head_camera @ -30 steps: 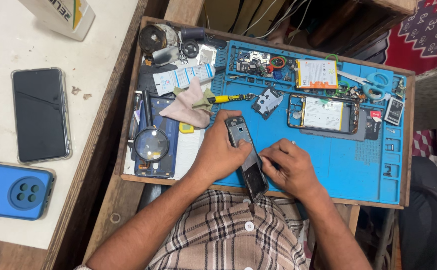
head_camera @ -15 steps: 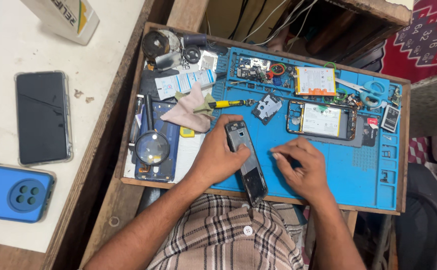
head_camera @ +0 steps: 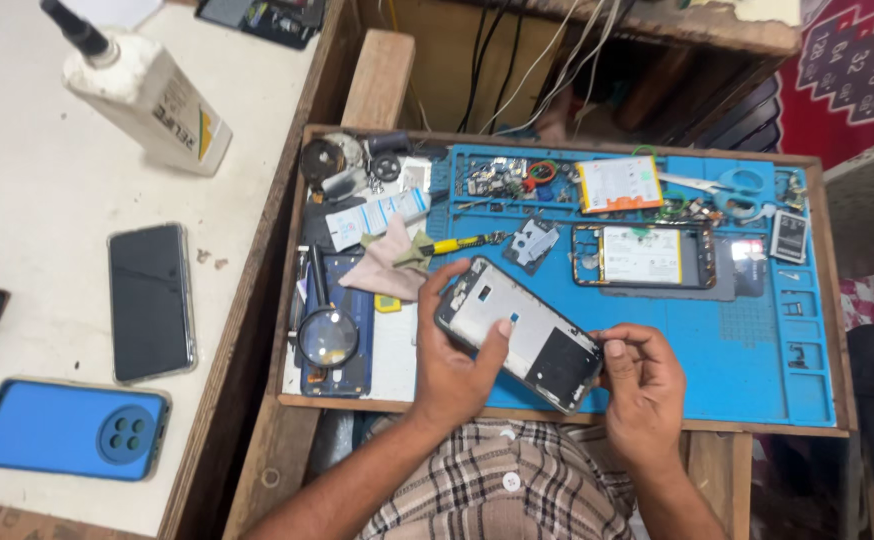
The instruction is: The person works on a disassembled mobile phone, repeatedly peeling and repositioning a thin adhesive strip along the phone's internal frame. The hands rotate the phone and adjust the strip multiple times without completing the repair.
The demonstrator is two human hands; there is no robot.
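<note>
- Over the near edge of the blue work mat [head_camera: 757, 350], the left hand [head_camera: 457, 360] grips an opened phone frame [head_camera: 519, 335] — thumb pressed on its silver inner plate, fingers wrapped round the far edge
- The frame sits tilted, its dark lower end toward the right hand [head_camera: 642, 385]
- The right hand touches that lower corner, fingertips pinched together; whether they hold anything small I cannot tell
- Just left of the left hand lie a magnifying glass [head_camera: 327, 335] and a beige cloth [head_camera: 387, 265], with a yellow-handled screwdriver [head_camera: 462, 243] beside the cloth
- Farther back on the mat rests another opened phone [head_camera: 647, 257], and behind it an orange-edged battery [head_camera: 619, 184]
- On the white table [head_camera: 47, 200] to the left — well apart — lie a black phone [head_camera: 150, 300] and a blue phone [head_camera: 72, 428]
</note>
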